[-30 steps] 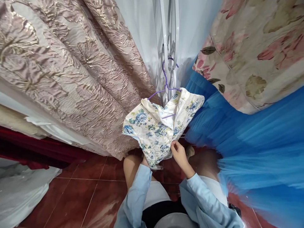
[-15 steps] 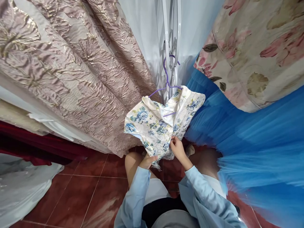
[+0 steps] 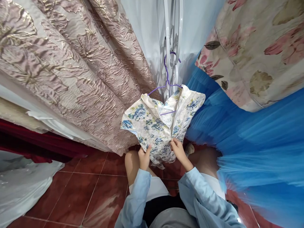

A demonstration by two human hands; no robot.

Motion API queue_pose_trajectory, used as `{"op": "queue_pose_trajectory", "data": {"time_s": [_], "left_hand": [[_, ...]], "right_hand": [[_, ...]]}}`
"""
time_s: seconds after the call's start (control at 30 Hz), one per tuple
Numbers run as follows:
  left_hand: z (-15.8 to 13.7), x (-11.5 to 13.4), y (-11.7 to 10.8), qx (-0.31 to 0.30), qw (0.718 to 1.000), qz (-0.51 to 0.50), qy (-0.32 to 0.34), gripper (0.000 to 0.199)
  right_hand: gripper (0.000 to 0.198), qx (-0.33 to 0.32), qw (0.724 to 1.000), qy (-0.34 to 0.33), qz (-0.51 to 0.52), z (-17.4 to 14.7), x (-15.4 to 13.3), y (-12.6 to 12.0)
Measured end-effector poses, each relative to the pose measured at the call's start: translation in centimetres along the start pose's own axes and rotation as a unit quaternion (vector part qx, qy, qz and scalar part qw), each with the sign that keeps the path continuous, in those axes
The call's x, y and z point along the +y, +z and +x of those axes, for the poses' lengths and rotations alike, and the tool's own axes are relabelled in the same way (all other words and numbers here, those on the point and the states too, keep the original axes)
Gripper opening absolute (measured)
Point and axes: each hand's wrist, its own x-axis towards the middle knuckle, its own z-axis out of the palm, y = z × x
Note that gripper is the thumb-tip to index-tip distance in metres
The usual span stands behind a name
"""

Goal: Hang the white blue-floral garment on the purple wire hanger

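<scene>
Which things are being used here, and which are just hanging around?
Being used:
left hand and right hand, both pinching
flowery garment
purple hanger it hangs on

Just around:
shiny pink cloth
blue gauzy cloth
dark red cloth

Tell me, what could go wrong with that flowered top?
The flowered top might slip off the purple hanger: its neckline gapes, and a tug from the left hand, holding its lower side, could drag it. It might also crease where the right hand pinches its front.
</scene>
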Motion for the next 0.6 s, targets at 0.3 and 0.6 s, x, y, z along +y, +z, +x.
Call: {"op": "queue_pose_trajectory", "data": {"time_s": [0.3,0.6], "left_hand": [[-1.8,-1.3,0.8,0.098,0.944,0.175,0.262,0.028],[-2.0,-2.8,6.5,-0.112,0.934,0.203,0.271,0.015]], "right_hand": [[0.030,-0.054,0.996,0.023,0.072,-1.7,-0.8,0.5],[0.036,-0.062,0.994,0.022,0.082,-2.0,-1.4,0.7]]}}
